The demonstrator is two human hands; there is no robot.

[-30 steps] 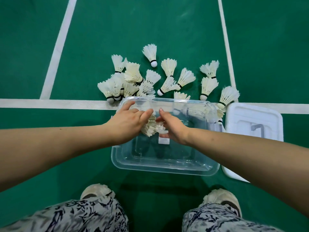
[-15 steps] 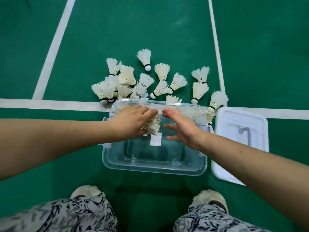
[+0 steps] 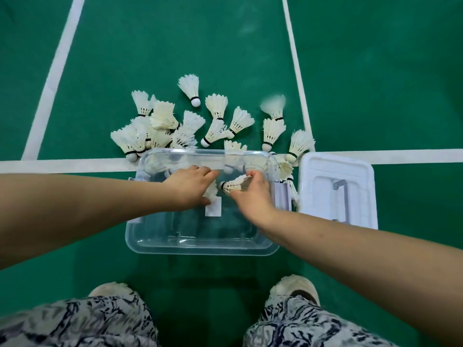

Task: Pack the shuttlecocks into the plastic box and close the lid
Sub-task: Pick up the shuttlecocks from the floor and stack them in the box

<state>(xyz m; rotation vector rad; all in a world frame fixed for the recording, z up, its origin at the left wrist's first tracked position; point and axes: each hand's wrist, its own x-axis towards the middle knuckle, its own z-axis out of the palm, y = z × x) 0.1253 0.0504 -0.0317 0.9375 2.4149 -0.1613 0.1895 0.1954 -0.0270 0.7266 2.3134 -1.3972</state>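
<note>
My left hand (image 3: 189,187) covers most of a shuttlecock (image 3: 211,192), so only a few feathers show under my fingers. The far shuttlecock (image 3: 274,106) is blurred at its feather tips. Those behind the box (image 3: 200,244) look smeared through its clear wall, perhaps two or three. The frame edges crop both my forearms and knees

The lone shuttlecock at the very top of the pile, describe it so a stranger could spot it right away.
Start at the clear plastic box on the green court, then scan the scattered shuttlecocks beyond its far rim. The lone shuttlecock lies farthest from the box, touching no others, its white cork pointing back toward the box.
</note>
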